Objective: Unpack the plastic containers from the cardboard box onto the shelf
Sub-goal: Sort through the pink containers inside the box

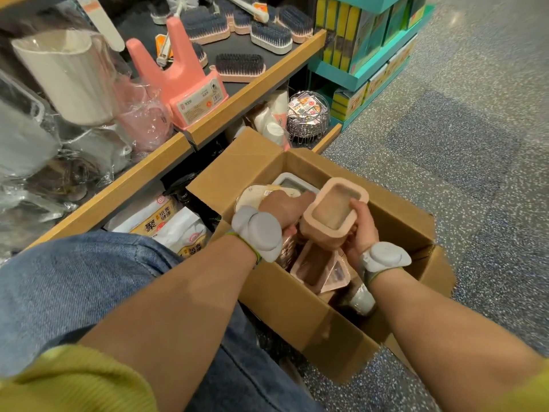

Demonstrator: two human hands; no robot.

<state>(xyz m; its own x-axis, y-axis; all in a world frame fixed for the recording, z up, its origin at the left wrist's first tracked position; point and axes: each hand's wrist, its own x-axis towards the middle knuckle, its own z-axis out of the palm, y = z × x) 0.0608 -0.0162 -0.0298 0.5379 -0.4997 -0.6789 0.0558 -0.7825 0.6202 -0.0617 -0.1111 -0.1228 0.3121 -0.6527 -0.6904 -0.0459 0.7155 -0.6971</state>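
Observation:
An open cardboard box [267, 295] stands on the floor beside the shelf [166, 156]. Above its middle I hold a pink plastic container [332, 215] with a clear lid, tilted. My right hand [361, 230] grips its right side, thumb on the lid. My left hand [285, 209] is curled against its left side and partly reaches into the box. More pink containers [315, 269] lie below it in the box, and a white-rimmed one [292, 182] with a beige oval one [258, 194] sits at the far end.
The wooden-edged shelf on the left carries a pink stand [181, 81], brushes [237, 65], and wrapped white and pink tubs [68, 75]. Below it sit tissue packs [169, 227] and wire baskets [309, 117]. A teal sponge display [365, 49] stands behind. My knee in jeans [74, 275] is at left.

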